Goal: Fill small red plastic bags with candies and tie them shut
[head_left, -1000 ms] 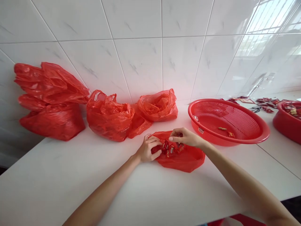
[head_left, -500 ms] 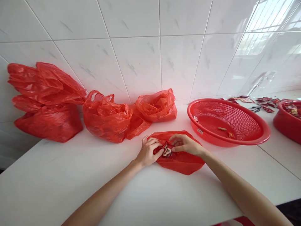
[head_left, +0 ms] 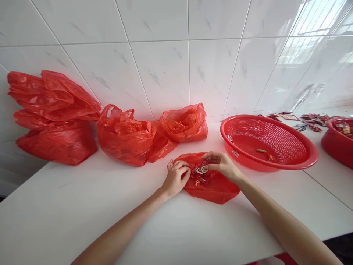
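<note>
A red plastic bag (head_left: pixel 217 191) lies spread on the white counter, its mouth facing up. At its left edge my left hand (head_left: pixel 176 177) is closed with bent fingers on the bag's rim. Over the bag's right side, my right hand (head_left: pixel 224 167) pinches a small dark-red packet (head_left: pixel 202 169) with white print between thumb and fingers. Beneath that packet, more small red packets (head_left: pixel 202 180) lie in the bag, partly covered by the fingers. Their exact kind is too small to read.
Several filled red bags (head_left: pixel 125 141) line the tiled wall at left and centre back. A red plastic colander (head_left: pixel 311 151) stands right of my right hand, with a peanut (head_left: pixel 260 150) and a few packets inside. Farther right are scissors (head_left: pixel 299 127), loose packets (head_left: pixel 314 119) and another red basket (head_left: pixel 335 147).
My right hand has shifted slightly right and up, the printed packet moving with it. More packets now show in the bag. My left hand stays at the bag's left edge.
</note>
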`<action>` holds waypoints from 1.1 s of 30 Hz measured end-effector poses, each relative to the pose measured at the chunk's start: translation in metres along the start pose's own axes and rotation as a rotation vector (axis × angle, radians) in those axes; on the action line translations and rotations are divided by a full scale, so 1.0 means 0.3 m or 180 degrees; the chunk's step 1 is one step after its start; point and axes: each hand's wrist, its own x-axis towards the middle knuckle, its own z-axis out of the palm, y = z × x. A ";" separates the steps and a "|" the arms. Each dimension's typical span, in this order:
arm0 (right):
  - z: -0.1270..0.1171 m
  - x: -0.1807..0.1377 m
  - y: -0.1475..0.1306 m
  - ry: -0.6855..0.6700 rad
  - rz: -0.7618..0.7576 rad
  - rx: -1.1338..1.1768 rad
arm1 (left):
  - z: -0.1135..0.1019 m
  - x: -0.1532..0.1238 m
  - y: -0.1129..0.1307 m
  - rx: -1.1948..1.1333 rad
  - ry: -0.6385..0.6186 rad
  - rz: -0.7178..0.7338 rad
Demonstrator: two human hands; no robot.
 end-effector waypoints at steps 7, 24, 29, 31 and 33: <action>-0.011 0.007 -0.006 0.0151 0.0136 0.0118 | 0.012 0.001 0.024 0.0297 0.0103 -0.0027; -0.011 0.002 0.058 -0.0484 -0.0478 -0.1418 | 0.007 -0.002 0.026 0.0438 0.0141 0.0120; 0.017 -0.012 0.037 -0.0164 -0.0578 -0.1587 | -0.005 0.001 0.031 0.0398 0.0397 0.0241; 0.028 -0.021 0.023 -0.0157 -0.0725 -0.1291 | -0.015 -0.001 0.044 0.0205 0.0602 0.0302; 0.038 -0.031 0.008 -0.0272 -0.0839 -0.0777 | -0.025 -0.006 0.066 -0.0181 0.0644 0.0363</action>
